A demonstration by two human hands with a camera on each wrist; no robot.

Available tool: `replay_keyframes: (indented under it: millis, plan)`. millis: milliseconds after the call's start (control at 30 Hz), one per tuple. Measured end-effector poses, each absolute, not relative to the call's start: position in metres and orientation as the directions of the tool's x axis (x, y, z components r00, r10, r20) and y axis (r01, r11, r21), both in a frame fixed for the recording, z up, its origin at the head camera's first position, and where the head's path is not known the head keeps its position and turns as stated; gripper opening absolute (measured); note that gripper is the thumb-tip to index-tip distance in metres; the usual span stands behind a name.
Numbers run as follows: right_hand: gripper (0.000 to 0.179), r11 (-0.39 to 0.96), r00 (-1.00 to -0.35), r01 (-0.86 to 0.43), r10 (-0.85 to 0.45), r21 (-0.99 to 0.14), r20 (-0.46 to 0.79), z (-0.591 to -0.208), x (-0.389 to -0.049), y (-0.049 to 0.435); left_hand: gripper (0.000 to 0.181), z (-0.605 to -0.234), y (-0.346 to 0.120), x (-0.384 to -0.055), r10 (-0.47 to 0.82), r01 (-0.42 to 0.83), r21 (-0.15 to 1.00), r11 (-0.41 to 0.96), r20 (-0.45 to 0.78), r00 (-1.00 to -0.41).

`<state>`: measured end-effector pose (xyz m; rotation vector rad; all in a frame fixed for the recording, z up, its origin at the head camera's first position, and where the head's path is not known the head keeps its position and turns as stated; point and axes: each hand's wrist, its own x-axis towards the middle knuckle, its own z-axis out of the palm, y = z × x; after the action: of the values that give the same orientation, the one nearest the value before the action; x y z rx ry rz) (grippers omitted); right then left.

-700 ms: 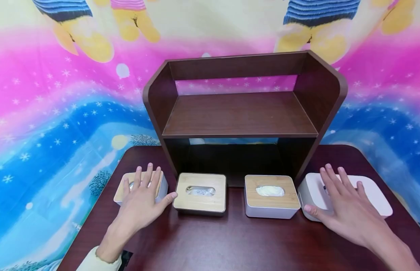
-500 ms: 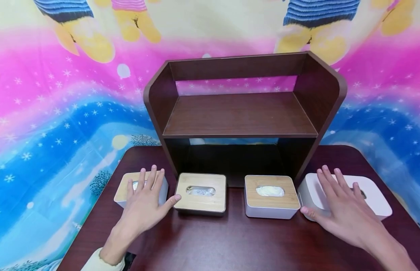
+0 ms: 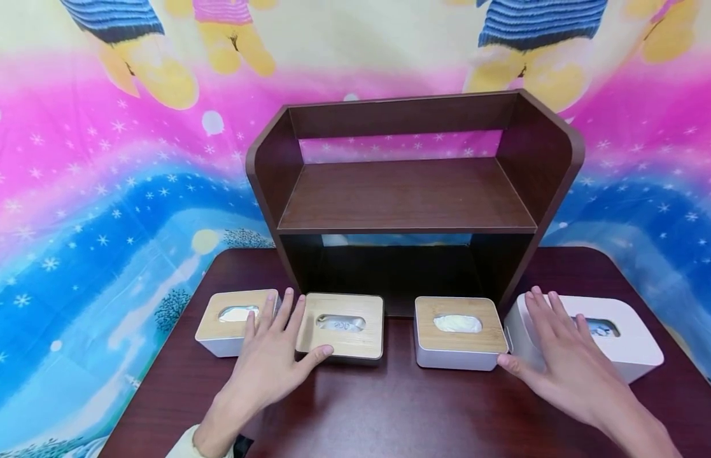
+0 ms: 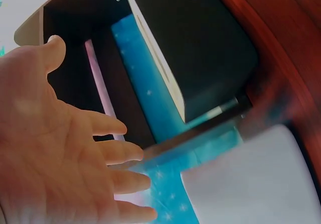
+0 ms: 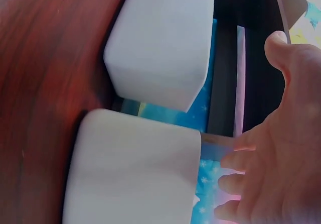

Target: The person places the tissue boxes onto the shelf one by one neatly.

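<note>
Hands [image 3: 272, 357] [image 3: 574, 369] closer together, packets [image 3: 340, 324] in boxes [image 3: 349, 345]

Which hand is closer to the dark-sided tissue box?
Left. The left hand is at the left side of the dark-sided tissue box; the right hand is well off to its right, by the all-white box.

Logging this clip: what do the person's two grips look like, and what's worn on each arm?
Both are bare and five-fingered, with no gloves or rings showing. Left grip: a pale cream sleeve ends near the wrist, a small black piece beside it, too cut off to identify. Right grip: no sleeve or strap shows up to the frame's edge.
</note>
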<state>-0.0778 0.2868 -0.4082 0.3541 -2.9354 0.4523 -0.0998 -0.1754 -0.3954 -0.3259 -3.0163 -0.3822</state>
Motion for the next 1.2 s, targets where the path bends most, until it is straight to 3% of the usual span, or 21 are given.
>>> replay_keyframes:
  millis: [267, 800, 1200]
  plan:
    - [0.121, 0.930, -0.980, -0.197, -0.178, -0.311, 0.089, -0.408, -0.077, 0.273, 0.102, -0.397, -0.151, -0.101, 0.250, 0.270, 0.272, 0.924, 0.106, -0.962]
    - [0.128, 0.887, -0.990, -0.136, -0.142, -0.441, 0.018, -0.413, -0.074, 0.251, 0.107, -0.402, -0.097, -0.103, 0.334, 0.354, 0.345, 0.869, 0.116, -0.935]
    - [0.123, 0.862, -0.995, -0.098, -0.085, -0.498, 0.048, -0.417, -0.070, 0.239, 0.104, -0.405, -0.058, -0.102, 0.396, 0.406, 0.470, 0.784, 0.125, -0.910]
